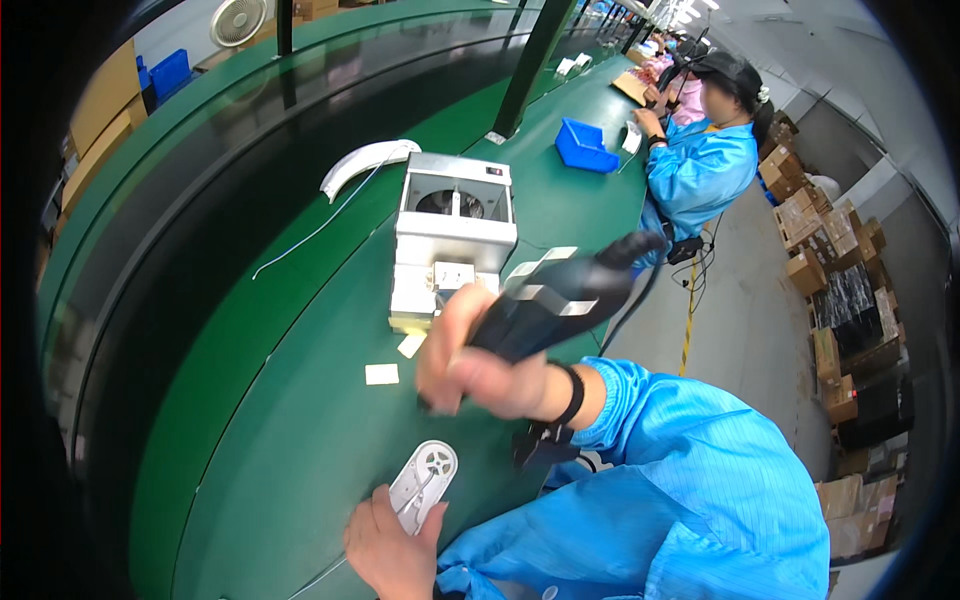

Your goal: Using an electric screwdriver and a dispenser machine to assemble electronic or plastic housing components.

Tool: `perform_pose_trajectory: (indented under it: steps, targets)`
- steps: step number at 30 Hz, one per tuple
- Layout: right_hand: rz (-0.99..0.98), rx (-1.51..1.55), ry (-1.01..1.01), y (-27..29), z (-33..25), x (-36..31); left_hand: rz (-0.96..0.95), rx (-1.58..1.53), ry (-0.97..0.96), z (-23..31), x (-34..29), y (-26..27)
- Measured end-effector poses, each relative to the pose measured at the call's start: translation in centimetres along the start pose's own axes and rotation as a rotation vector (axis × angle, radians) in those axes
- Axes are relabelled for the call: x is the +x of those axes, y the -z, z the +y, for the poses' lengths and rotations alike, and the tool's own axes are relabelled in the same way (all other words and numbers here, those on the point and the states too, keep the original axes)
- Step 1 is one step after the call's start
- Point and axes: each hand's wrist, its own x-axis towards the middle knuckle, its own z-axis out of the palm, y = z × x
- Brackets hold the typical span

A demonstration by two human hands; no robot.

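Black tool (540, 325) with blurred pale labels (578, 308) in the right hand (485, 370)

One blue bin (586, 148) stands on the green worktop (570, 215) near a co-worker (705, 170) in blue. One white fan (238, 21), upper left. Cardboard boxes (804, 272), stacked along the grey floor (740, 320), right. One yellow line (687, 330).

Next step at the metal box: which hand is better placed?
Probably the right hand: it holds the dark tool nearer the metal box; the left hand holds the white part farther away.
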Motion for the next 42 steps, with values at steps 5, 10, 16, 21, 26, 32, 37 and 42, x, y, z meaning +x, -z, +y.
perform_pose_trajectory:
  steps: [5, 10, 16, 21, 26, 32, 37, 42]
  targets:
    - [0.16, -0.247, 0.196, 3.7, -2.3, 3.8, -0.072, -0.003, 0.031, 0.2, 0.6, 1.0]
    - [0.202, -0.373, 0.166, 3.9, -2.2, 3.9, -0.01, 0.015, -0.023, -0.6, -0.1, -0.2]
    - [0.245, -0.334, 0.155, 3.9, -1.7, 4.3, -0.018, 0.021, -0.013, -0.6, -0.2, 0.0]
    - [0.252, -0.326, 0.153, 3.8, -1.4, 4.3, -0.017, 0.035, -0.019, -0.9, 0.0, 0.3]
    - [0.241, -0.346, 0.15, 3.8, -1.4, 4.4, -0.012, 0.036, -0.037, -0.9, -0.1, 0.1]
    - [0.268, -0.337, 0.066, 2.8, -1.4, 4.8, -0.002, 0.037, -0.025, -0.9, -0.6, 0.6]
    - [0.228, -0.204, -0.014, 2.9, 0.0, 2.4, -0.036, 0.026, -0.007, -1.1, -0.1, 0.1]
    - [0.116, 0.077, -0.099, -1.3, 0.0, -2.7, -0.009, 0.008, -0.036, -1.5, -0.2, -0.2]
